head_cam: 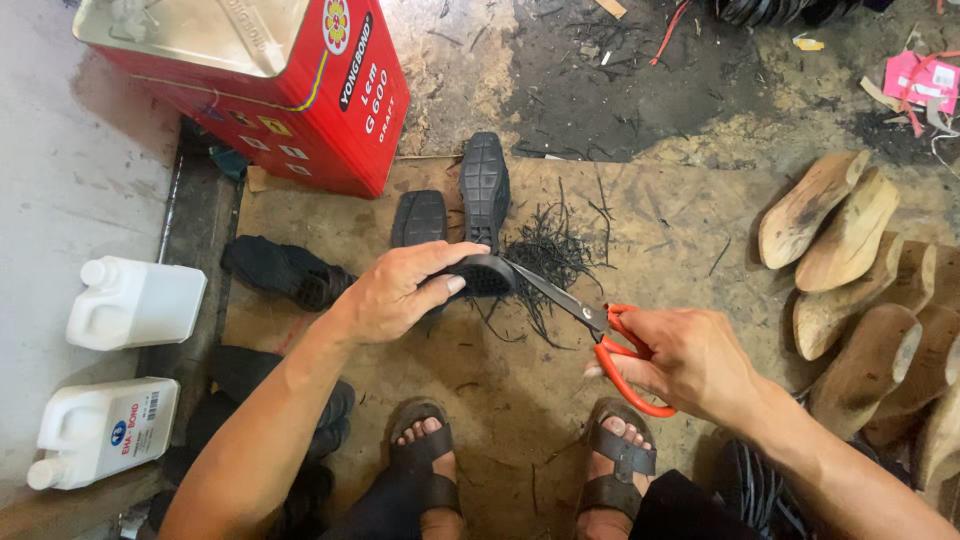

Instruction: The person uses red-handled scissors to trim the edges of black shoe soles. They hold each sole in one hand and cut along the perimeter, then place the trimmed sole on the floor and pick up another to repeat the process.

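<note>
My left hand grips a black rubber shoe sole by its edge, held above the floor. In my right hand are orange-handled scissors, their dark blades reaching to the sole's right rim. Two more black soles lie flat beyond: a short one and a longer one. A tangle of thin black rubber trimmings lies just right of the held sole.
A red metal can stands at the back left. Two white plastic jugs sit on the left. Wooden shoe lasts pile on the right. My sandalled feet rest on brown cardboard.
</note>
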